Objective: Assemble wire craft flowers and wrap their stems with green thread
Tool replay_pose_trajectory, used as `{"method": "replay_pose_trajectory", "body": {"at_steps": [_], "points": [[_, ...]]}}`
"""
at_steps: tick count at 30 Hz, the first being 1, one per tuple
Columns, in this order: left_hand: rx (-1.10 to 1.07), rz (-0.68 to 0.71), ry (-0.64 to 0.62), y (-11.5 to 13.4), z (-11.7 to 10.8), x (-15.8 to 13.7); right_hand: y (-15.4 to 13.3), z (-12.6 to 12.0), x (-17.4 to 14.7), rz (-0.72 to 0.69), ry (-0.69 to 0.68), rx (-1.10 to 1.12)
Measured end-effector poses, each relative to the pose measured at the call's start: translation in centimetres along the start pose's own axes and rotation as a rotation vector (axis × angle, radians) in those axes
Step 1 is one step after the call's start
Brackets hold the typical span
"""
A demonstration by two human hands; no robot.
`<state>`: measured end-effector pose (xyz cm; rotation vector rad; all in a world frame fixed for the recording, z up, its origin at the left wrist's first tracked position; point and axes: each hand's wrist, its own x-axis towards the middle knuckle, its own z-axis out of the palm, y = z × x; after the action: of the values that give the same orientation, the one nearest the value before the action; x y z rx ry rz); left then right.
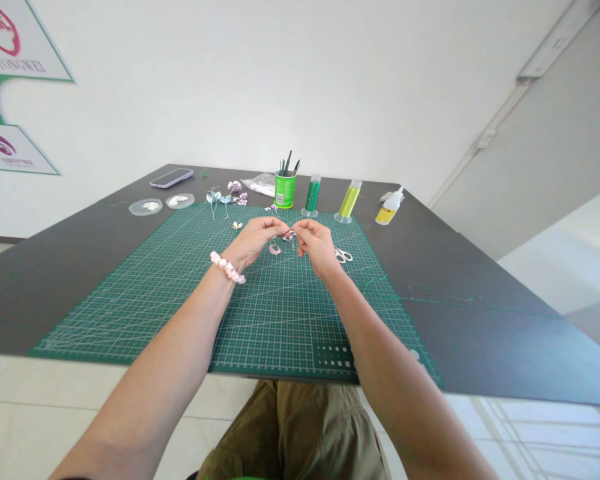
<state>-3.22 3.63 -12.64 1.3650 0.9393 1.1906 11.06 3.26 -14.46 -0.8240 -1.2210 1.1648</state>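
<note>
White wall [330,87] backs the dark table [480,347]. At frame centre, a small wired piece [289,237], partly hidden, sits between the left hand [254,239] and right hand [316,243], each pinched narrow, apparently on it, tips nearly meeting. Light, close grips should avoid kinking it. Below lies the green mat [180,300]; right of centre, scissors [347,256].
</note>
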Motion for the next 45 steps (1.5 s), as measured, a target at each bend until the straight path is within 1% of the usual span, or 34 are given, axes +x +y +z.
{"method": "replay_pose_trajectory", "body": {"at_steps": [17, 23, 28, 30, 35, 39, 45], "points": [[0.061, 0.001, 0.041, -0.1, 0.12, 0.06, -0.17, 0.06, -0.07, -0.006, 0.01, -0.013], [0.1, 0.023, 0.052, 0.05, 0.22, -0.09, -0.14, 0.07, -0.06, -0.001, 0.014, -0.03], [0.148, -0.025, 0.059, 0.46, 0.31, -0.53, -0.25, 0.2, -0.12, -0.004, 0.038, -0.004], [0.162, -0.037, 0.054, 0.52, 0.32, -0.61, -0.36, 0.22, -0.17, 0.007, 0.034, 0.008], [0.17, 0.004, 0.006, 0.27, 0.35, -0.44, -0.49, 0.15, -0.24, 0.035, 0.007, 0.028], [0.16, 0.013, -0.004, 0.24, 0.43, -0.43, -0.55, 0.16, -0.25, 0.04, 0.001, 0.055], [0.12, 0.011, -0.002, 0.45, 0.84, -0.81, -0.78, 0.32, -0.28, 0.025, 0.038, 0.063]]}}
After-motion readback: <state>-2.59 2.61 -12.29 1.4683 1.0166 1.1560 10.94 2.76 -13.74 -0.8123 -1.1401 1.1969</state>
